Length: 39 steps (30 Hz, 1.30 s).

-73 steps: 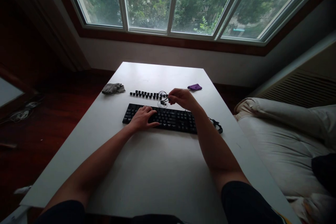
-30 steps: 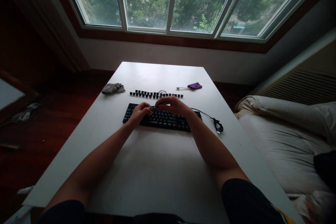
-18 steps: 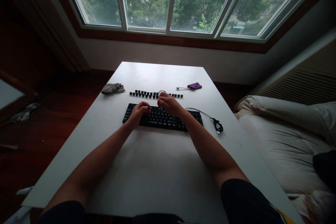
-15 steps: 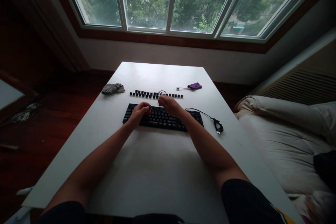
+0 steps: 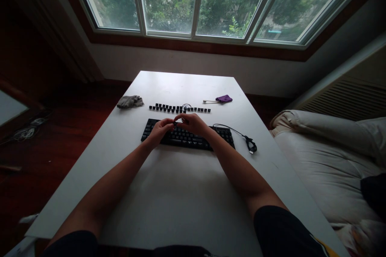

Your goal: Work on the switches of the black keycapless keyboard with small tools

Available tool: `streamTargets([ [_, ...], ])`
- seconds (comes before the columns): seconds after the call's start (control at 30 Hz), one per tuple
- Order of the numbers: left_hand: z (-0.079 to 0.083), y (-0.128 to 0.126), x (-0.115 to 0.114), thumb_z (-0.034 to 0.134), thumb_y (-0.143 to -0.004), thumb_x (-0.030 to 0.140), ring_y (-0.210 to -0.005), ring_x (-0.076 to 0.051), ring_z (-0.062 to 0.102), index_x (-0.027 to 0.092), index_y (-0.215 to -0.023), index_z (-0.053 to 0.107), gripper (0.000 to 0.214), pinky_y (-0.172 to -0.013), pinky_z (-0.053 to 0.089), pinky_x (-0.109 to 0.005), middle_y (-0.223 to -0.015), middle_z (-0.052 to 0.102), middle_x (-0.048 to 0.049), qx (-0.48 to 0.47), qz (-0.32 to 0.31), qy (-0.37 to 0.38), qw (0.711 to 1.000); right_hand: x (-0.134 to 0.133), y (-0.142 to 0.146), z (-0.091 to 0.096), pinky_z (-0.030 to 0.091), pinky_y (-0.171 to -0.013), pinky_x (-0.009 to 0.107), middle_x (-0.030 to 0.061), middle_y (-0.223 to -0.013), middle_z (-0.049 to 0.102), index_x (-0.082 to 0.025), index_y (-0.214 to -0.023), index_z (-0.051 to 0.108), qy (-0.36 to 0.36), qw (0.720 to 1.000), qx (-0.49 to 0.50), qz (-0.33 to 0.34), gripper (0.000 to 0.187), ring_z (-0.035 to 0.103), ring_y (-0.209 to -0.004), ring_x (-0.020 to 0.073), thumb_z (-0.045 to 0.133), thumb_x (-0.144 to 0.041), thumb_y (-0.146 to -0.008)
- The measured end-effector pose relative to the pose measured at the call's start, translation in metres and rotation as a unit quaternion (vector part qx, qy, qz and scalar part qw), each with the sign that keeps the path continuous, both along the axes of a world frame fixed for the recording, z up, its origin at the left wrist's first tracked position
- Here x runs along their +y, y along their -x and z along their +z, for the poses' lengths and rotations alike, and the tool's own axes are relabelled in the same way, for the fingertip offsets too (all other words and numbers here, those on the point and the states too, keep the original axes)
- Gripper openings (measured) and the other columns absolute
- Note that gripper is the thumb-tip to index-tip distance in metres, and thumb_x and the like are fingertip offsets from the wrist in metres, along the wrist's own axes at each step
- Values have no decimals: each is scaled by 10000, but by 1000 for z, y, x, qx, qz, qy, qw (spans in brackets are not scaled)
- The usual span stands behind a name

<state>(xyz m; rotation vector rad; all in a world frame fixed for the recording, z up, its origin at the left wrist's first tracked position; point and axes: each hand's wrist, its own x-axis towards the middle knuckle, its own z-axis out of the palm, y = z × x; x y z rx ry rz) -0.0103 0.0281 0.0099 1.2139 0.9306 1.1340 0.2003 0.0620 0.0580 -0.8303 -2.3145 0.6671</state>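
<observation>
A black keyboard (image 5: 188,139) lies on the white table, its middle partly covered by my hands. Over its upper left part, my left hand (image 5: 159,131) pinches a small dark keycap (image 5: 175,123) between thumb and fingers. My right hand (image 5: 193,123) meets it from the right, with index finger and thumb closed around the same keycap. A small pale spot shows by the right fingers; I cannot make out what it is. Behind the keyboard, several loose black keycaps (image 5: 169,108) stand in rows, with a thin wire loop (image 5: 187,106) among them.
A crumpled grey cloth (image 5: 130,102) lies at the table's left edge. Toward the back right are a purple cloth (image 5: 224,98) and a thin white-tipped stick (image 5: 208,101). The bundled USB cable (image 5: 250,143) rests right of the keyboard. A padded seat (image 5: 325,164) stands beyond the table's right edge.
My right hand has come down and left from near the keycap rows, and its fingers now touch the keycap in my left hand. The left hand has hardly moved.
</observation>
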Motion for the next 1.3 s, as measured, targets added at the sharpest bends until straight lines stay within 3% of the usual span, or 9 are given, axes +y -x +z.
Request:
streamTargets([
  [0.27, 0, -1, 0, 656, -825, 398, -739, -144, 625, 179, -1016, 700, 294, -770, 505, -298, -853, 695, -27, 13, 11, -11, 1000, 4, -1, -8, 307, -605, 223, -67, -612, 477, -210, -1060, 702, -22, 1000, -12, -10, 230, 385, -569, 95, 654, -328, -868],
  [0.37, -1, -3, -4, 583, -874, 382, -772, -165, 625, 185, -989, 693, 253, -773, 499, -311, -846, 686, -27, 96, 18, -68, 993, 14, -10, -15, 312, -600, 226, -59, -614, 501, -216, -1075, 701, -36, 997, -25, -58, 243, 411, -566, 101, 648, -337, -870],
  [0.47, -3, -8, -12, 571, -885, 337, -840, -192, 616, 208, -970, 698, 200, -778, 481, -324, -926, 688, -39, 247, 14, -176, 953, 29, -23, -24, 338, -621, 234, -36, -645, 553, -212, -1096, 693, -41, 983, -54, -170, 267, 466, -583, 117, 644, -351, -873],
  [0.53, -6, -11, -19, 559, -895, 304, -888, -208, 608, 222, -967, 695, 174, -814, 475, -348, -968, 675, -50, 327, -1, -252, 911, 42, -31, -30, 358, -647, 247, -8, -691, 609, -211, -1112, 685, -42, 965, -94, -243, 274, 518, -622, 138, 625, -356, -888],
  [0.63, -11, -16, -26, 534, -910, 264, -938, -229, 589, 238, -952, 701, 175, -884, 454, -386, -961, 663, -65, 408, -25, -345, 845, 59, -36, -37, 383, -702, 272, 48, -815, 694, -219, -1144, 677, -35, 937, -178, -298, 291, 598, -748, 189, 613, -368, -902],
  [0.73, -16, -16, -27, 513, -924, 251, -931, -231, 577, 241, -965, 704, 196, -888, 447, -397, -967, 661, -78, 440, -35, -388, 809, 73, -35, -41, 401, -746, 295, 97, -940, 730, -217, -1180, 668, -31, 921, -247, -299, 305, 635, -855, 227, 598, -363, -921],
  [1.0, -19, -12, -23, 508, -939, 243, -905, -210, 575, 223, -974, 687, 183, -875, 460, -373, -961, 658, -66, 471, -23, -427, 771, 86, -21, -45, 445, -811, 324, 106, -1107, 728, -249, -1243, 625, -43, 907, -325, -266, 326, 662, -984, 257, 552, -384, -956],
  [1.3, -20, -11, -23, 530, -940, 240, -907, -195, 575, 213, -973, 672, 149, -871, 467, -355, -961, 660, -52, 482, -20, -440, 758, 84, -21, -49, 464, -811, 345, 113, -1139, 723, -255, -1245, 607, -50, 896, -354, -263, 321, 674, -1000, 281, 559, -370, -949],
])
